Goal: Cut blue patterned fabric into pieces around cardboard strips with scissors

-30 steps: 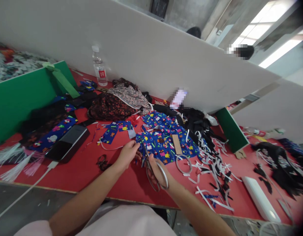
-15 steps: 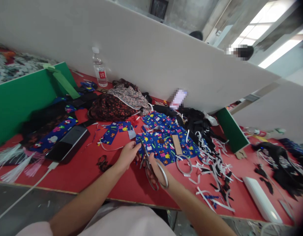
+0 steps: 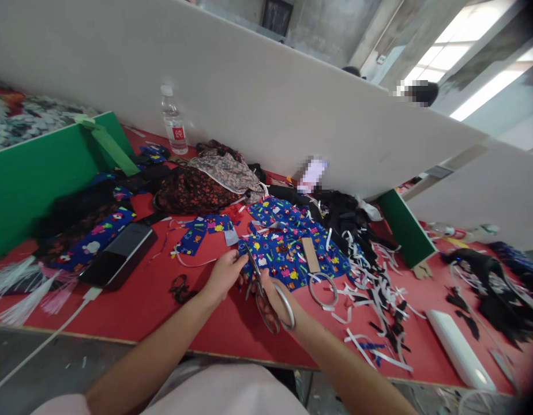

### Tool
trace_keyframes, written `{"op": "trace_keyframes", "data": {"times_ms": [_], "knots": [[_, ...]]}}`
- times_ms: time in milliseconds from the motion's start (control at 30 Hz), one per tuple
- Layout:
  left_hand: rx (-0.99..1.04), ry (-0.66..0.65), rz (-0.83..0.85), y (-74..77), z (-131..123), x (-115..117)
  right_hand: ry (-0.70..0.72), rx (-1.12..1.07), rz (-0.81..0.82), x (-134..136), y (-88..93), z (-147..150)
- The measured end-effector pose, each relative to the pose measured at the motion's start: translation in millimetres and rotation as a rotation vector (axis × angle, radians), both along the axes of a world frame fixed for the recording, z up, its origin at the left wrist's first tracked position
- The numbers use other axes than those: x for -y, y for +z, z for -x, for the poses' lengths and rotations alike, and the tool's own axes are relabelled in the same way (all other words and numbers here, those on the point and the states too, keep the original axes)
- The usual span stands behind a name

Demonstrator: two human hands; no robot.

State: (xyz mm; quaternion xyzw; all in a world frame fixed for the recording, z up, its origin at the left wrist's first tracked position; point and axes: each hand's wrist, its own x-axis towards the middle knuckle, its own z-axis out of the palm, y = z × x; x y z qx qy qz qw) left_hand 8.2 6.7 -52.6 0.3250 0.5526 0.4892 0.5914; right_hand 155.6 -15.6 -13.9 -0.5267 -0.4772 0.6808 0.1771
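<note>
A blue fabric with a colourful cartoon print [image 3: 288,248] lies spread on the red table. My left hand [image 3: 226,272] pinches its near left edge between thumb and fingers. In my right hand [image 3: 273,297] is a pair of scissors [image 3: 255,264], fingers through the large grey handles. The blades point away from me and lie over the cloth, close beside my left fingertips. A tan rectangular card [image 3: 311,255] rests on the fabric, with a grey ring [image 3: 323,289] at its near end. Part of the cloth's edge is hidden behind my hands.
White and black offcut strips [image 3: 379,305] litter the right. A phone on a power bank [image 3: 117,253] lies left, its cable hanging over the edge. A water bottle [image 3: 175,124], a heap of floral cloth [image 3: 197,187] and a white partition [image 3: 258,98] stand behind. A white lamp-like bar [image 3: 460,349] lies right.
The view has shifted very slightly. My hands, the scissors and the fabric keep nearly the same positions.
</note>
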Motion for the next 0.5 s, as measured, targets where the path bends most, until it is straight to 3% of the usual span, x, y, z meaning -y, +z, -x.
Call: {"op": "trace_keyframes", "data": {"times_ms": [500], "knots": [[-0.003,-0.023,-0.018,6.4,1.1,2.1,0.003,0.017,-0.003,-5.6,2.3,3.0]]}}
